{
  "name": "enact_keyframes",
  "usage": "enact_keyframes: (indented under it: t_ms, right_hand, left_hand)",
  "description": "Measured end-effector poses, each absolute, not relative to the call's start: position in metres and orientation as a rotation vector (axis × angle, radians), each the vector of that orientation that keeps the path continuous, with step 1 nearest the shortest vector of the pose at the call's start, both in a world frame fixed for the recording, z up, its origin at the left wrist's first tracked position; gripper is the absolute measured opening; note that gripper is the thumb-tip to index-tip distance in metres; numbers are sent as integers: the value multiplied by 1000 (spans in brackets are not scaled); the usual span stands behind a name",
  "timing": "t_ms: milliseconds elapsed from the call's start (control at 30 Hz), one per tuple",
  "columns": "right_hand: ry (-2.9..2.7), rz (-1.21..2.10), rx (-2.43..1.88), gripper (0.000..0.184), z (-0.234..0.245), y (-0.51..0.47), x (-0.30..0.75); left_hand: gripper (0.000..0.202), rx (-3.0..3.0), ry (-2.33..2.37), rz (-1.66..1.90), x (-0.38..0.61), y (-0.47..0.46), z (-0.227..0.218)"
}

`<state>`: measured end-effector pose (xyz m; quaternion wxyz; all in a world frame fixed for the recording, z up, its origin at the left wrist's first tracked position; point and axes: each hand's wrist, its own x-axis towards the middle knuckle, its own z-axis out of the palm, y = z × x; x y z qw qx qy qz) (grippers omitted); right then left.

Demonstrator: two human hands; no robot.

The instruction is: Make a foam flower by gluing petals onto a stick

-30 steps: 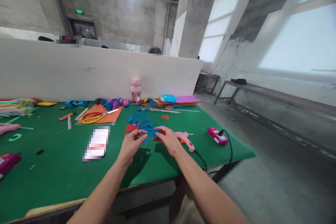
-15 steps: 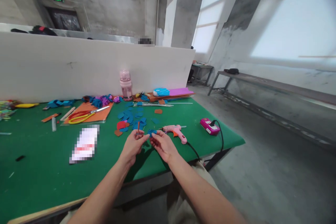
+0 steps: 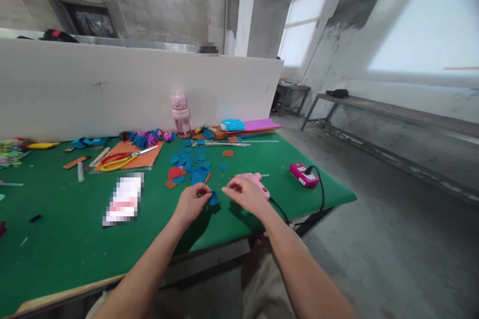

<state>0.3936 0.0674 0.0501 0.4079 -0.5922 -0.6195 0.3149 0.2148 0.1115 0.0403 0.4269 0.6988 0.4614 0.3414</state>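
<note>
My left hand (image 3: 193,202) is closed, its thumb and fingers pinching a small blue felt-like piece (image 3: 214,199). A thin brown stick (image 3: 207,178) pokes up from the same fingers; its lower end is hidden. To the right, my right hand (image 3: 245,194) hovers with bent fingers slightly apart, and I see nothing in them. Partly behind it lies a pink glue gun (image 3: 262,188) with a black cord. Beyond my hands, blue cut pieces (image 3: 187,162) are scattered near a red round piece (image 3: 174,173) and a brown piece (image 3: 171,185).
On the green table (image 3: 157,249) lie red-and-yellow-handled scissors (image 3: 127,158) on an orange sheet (image 3: 149,161). A pink bottle (image 3: 181,115) stands by the white partition (image 3: 130,89). A magenta power socket (image 3: 302,175) sits near the right edge.
My right hand has let go of the blue piece and shifted right, in front of the glue gun. My left hand keeps the piece, and the stick now leans right.
</note>
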Motion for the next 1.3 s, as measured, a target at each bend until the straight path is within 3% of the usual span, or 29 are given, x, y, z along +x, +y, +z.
enact_keyframes:
  t_ms: [167, 400, 567, 667, 733, 900, 1000, 1300]
  right_hand:
    - [-1382, 294, -1933, 28, 54, 66, 470]
    - [-1502, 613, -2078, 34, 32, 64, 484]
    - [-1501, 634, -2131, 20, 27, 71, 478]
    - [-1515, 590, -2124, 21, 30, 69, 478]
    - [-1485, 618, -2049, 25, 33, 65, 476]
    - [-1390, 1047, -1526, 28, 46, 52, 465]
    - [-1477, 1068, -1479, 35, 54, 47, 459]
    - [-1728, 992, -1639, 33, 71, 37, 439]
  left_hand:
    - [11, 2055, 1199, 691, 210, 117, 38]
    - [8, 2038, 1253, 684, 209, 122, 35]
    - [9, 2051, 1297, 636, 210, 120, 34]
    - [9, 2070, 1314, 617, 209, 120, 33]
    - [10, 2068, 1340, 603, 207, 121, 33]
    - [9, 2040, 1352, 604, 203, 124, 31]
    - [8, 2032, 1336, 601, 204, 125, 30]
    - [10, 2150, 1362, 486, 207, 122, 33]
